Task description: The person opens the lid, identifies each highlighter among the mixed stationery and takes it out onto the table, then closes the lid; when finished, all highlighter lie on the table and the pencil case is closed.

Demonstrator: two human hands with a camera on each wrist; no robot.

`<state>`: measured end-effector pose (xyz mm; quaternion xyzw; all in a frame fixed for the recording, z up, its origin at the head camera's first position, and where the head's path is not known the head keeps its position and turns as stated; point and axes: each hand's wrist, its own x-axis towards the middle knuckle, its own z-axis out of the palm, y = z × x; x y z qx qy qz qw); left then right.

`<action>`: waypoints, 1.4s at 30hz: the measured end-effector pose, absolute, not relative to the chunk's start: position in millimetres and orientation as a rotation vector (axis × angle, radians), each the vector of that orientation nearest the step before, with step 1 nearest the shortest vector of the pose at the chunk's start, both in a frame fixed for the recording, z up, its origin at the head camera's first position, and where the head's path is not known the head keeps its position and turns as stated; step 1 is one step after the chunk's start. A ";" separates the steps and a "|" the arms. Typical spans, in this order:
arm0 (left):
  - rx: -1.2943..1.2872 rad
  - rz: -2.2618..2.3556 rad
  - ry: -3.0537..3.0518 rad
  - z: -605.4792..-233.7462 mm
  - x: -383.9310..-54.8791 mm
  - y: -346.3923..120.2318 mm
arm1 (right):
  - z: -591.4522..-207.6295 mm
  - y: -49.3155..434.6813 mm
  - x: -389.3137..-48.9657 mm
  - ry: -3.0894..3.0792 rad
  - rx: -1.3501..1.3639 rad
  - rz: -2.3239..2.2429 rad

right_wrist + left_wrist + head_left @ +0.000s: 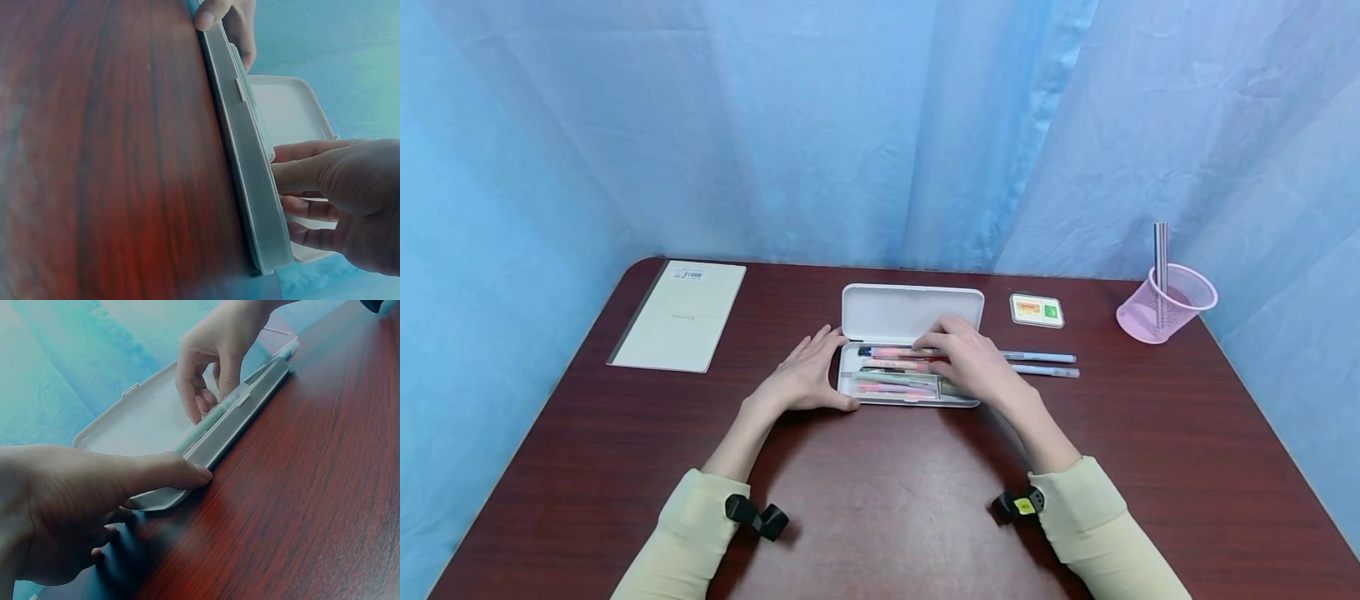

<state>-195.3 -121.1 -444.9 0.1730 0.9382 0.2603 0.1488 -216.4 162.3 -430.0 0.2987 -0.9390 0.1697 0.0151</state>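
An open white case [910, 358] lies in the middle of the dark red surface [880, 500] in front of me, its lid [912, 312] folded back flat toward the blue curtain [850, 125]. Inside the tray lie several pens [895, 377], pink, green and dark, side by side. Just beyond the case on my right, two more white pens [1041, 363] lie loose on the surface, and behind them sits a small card [1037, 310] with orange and green patches. Far right stands a pink mesh cup [1167, 312] with a striped straw-like stick upright in it. Far left, well apart from the case, lies a cream notebook [680, 315]. My left hand [805, 375] rests beside the case's left end, fingers straight and relaxed, the thumb laid along the front left corner of the tray [164, 499], touching it. My right hand [970, 358] reaches over the right half of the tray, palm down, covering part of the pens; its fingers are bent down into the tray, and the fingertips [200, 409] meet a pale green pen [212, 422] near the front wall, though I cannot tell whether they truly pinch it or only touch it. Both forearms come in from the near edge in pale yellow sleeves [700, 525].
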 end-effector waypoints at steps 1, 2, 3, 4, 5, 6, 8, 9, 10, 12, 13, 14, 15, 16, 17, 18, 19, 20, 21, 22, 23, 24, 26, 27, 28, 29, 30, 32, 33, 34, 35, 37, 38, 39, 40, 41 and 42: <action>0.497 0.749 2.697 -444.8 -195.2 -121.2 | -430.0 162.3 -216.3 -2.924 0.929 0.531; 0.496 0.749 2.697 -444.7 -195.2 -121.3 | -430.0 162.3 -216.4 -2.928 0.927 0.536; 0.495 0.749 2.696 -444.8 -195.1 -121.3 | -429.8 162.4 -216.2 -2.932 0.925 0.537; 0.494 0.748 2.695 -444.8 -195.2 -121.3 | -429.6 162.3 -216.2 -2.933 0.923 0.539; 0.493 0.746 2.695 -445.1 -195.3 -121.2 | -429.4 162.3 -216.1 -2.934 0.921 0.541; 0.493 0.744 2.694 -445.3 -195.5 -121.2 | -429.3 162.4 -216.1 -2.936 0.919 0.540; 0.492 0.739 2.694 -445.8 -195.8 -121.0 | -428.7 161.8 -215.9 -2.939 0.919 0.539; 0.492 0.736 2.694 -446.0 -196.0 -120.9 | -428.6 161.6 -215.8 -2.940 0.918 0.537; 0.491 0.734 2.695 -446.2 -196.1 -120.8 | -428.7 161.4 -216.0 -2.940 0.919 0.536; 0.492 0.732 2.696 -446.2 -196.2 -120.7 | -428.9 161.4 -216.3 -2.936 0.924 0.531; 0.492 0.732 2.696 -446.1 -196.2 -120.7 | -429.0 161.2 -216.4 -2.935 0.925 0.532; 0.491 0.733 2.696 -446.0 -196.2 -120.7 | -429.2 161.4 -216.6 -2.933 0.926 0.530; 0.491 0.733 2.696 -445.9 -196.1 -120.7 | -429.4 161.7 -216.7 -2.929 0.930 0.529; 0.491 0.734 2.696 -445.8 -196.1 -120.7 | -429.5 161.8 -216.8 -2.927 0.933 0.528; 0.491 0.735 2.696 -445.7 -196.1 -120.7 | -429.7 162.0 -216.8 -2.927 0.936 0.527; 0.491 0.734 2.696 -445.7 -196.0 -120.7 | -430.1 162.4 -216.9 -2.926 0.939 0.525; 0.492 0.733 2.696 -445.7 -196.1 -120.6 | -430.3 162.5 -216.9 -2.929 0.937 0.523; 0.492 0.733 2.696 -445.7 -196.1 -120.6 | -430.3 162.6 -216.7 -2.931 0.937 0.521; 0.493 0.731 2.697 -445.7 -196.1 -120.6 | -430.3 162.8 -216.5 -2.933 0.935 0.519; 0.494 0.730 2.699 -445.6 -196.1 -120.7 | -430.4 162.7 -216.5 -2.937 0.931 0.519; 0.495 0.728 2.700 -445.6 -196.1 -120.7 | -430.6 162.7 -216.4 -2.939 0.928 0.521; 0.496 0.726 2.701 -445.5 -196.0 -120.7 | -430.7 162.6 -216.4 -2.940 0.924 0.520; 0.496 0.725 2.702 -445.4 -195.9 -120.9 | -430.6 162.2 -216.1 -2.939 0.919 0.523; 0.496 0.724 2.703 -445.3 -195.9 -120.9 | -430.7 162.2 -216.1 -2.937 0.919 0.524; 0.495 0.725 2.702 -445.3 -195.9 -120.9 | -430.8 162.2 -216.1 -2.935 0.919 0.524; 0.494 0.726 2.702 -445.2 -195.8 -120.9 | -430.7 162.3 -216.1 -2.932 0.921 0.525; 0.493 0.727 2.702 -445.3 -195.8 -120.9 | -431.0 162.7 -216.4 -2.929 0.923 0.524; 0.491 0.729 2.701 -445.3 -195.9 -120.9 | -431.3 163.1 -216.5 -2.928 0.923 0.521; 0.490 0.730 2.701 -445.3 -195.9 -120.9 | -431.4 163.2 -216.6 -2.929 0.922 0.520; 0.490 0.731 2.701 -445.3 -195.9 -120.8 | -431.4 163.3 -216.6 -2.931 0.920 0.519; 0.490 0.733 2.701 -445.4 -196.0 -120.8 | -431.4 163.3 -216.7 -2.932 0.919 0.519; 0.491 0.735 2.702 -445.6 -196.1 -120.8 | -431.0 163.1 -216.6 -2.936 0.916 0.519; 0.491 0.734 2.702 -445.7 -196.1 -120.8 | -430.5 163.0 -216.5 -2.938 0.914 0.520; 0.491 0.734 2.702 -445.8 -196.2 -120.8 | -430.2 163.0 -216.4 -2.940 0.912 0.519; 0.490 0.733 2.702 -445.9 -196.3 -120.8 | -429.9 163.1 -216.3 -2.941 0.911 0.519; 0.490 0.732 2.701 -445.9 -196.3 -120.8 | -429.6 162.9 -216.1 -2.943 0.909 0.518; 0.489 0.731 2.701 -445.9 -196.3 -120.8 | -429.6 163.1 -216.3 -2.943 0.907 0.515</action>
